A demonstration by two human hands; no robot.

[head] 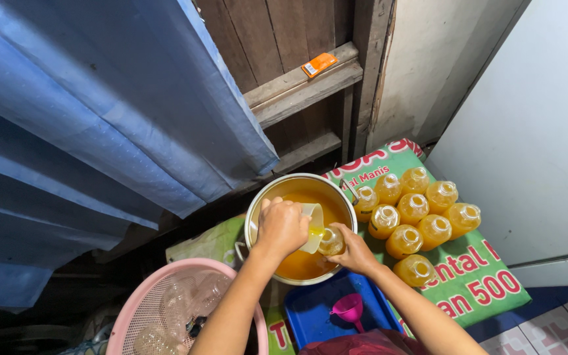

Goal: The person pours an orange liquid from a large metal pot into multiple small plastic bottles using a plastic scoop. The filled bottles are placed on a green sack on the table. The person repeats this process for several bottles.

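My left hand (281,227) grips a clear plastic jug (313,225) tilted over a big metal pot (267,197) of orange-yellow liquid. The jug's spout pours into a small clear bottle (331,241) that my right hand (355,252) holds upright over the pot. Both hands are above the liquid's surface. Several filled bottles (413,209) of the same orange liquid, all uncapped, stand grouped to the right of the pot on a green printed sheet (488,279).
A pink basket (136,306) with empty clear bottles sits at lower left. A blue tray (310,309) holds a pink funnel (350,307). A blue curtain (100,112) hangs at left, wooden boards (300,85) stand behind, and a white panel (534,131) is at right.
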